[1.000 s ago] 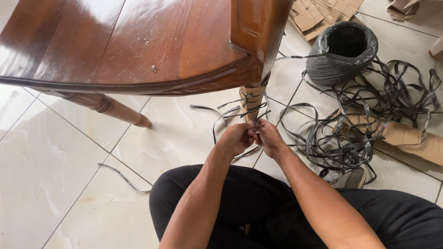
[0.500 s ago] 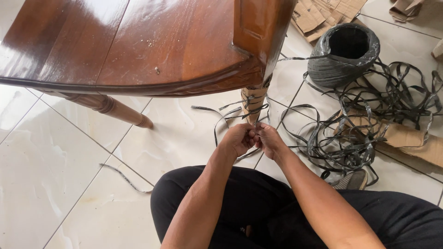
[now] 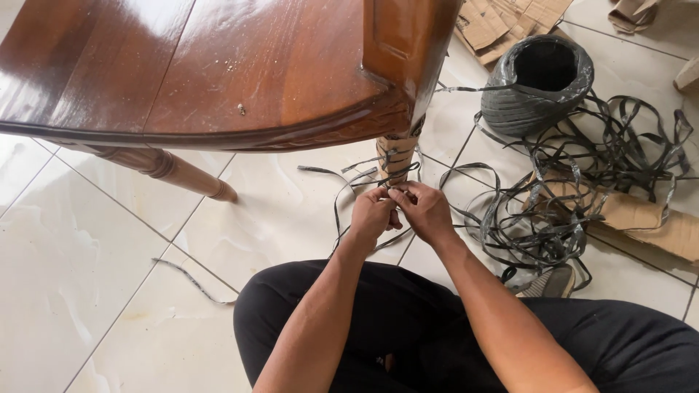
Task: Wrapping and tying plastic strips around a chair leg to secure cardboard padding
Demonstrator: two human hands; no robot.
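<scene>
Below the edge of the glossy brown wooden table (image 3: pixel 218 65), the cardboard-wrapped table leg (image 3: pixel 397 156) is partly hidden, its top cut off by the tabletop. Both hands meet just near of it: the left hand (image 3: pixel 373 215) and the right hand (image 3: pixel 422 211) pinch thin black plastic strap (image 3: pixel 364 178) between closed fingers. Where the strap crosses inside the grip is hard to see. Far right stands the black strap coil (image 3: pixel 535 84).

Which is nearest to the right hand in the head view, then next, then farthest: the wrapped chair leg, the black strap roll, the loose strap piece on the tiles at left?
From the right hand:
1. Wrapped chair leg, just above the fingers.
2. Black strap roll, upper right on the floor.
3. Loose strap piece, far left on the tiles.
</scene>
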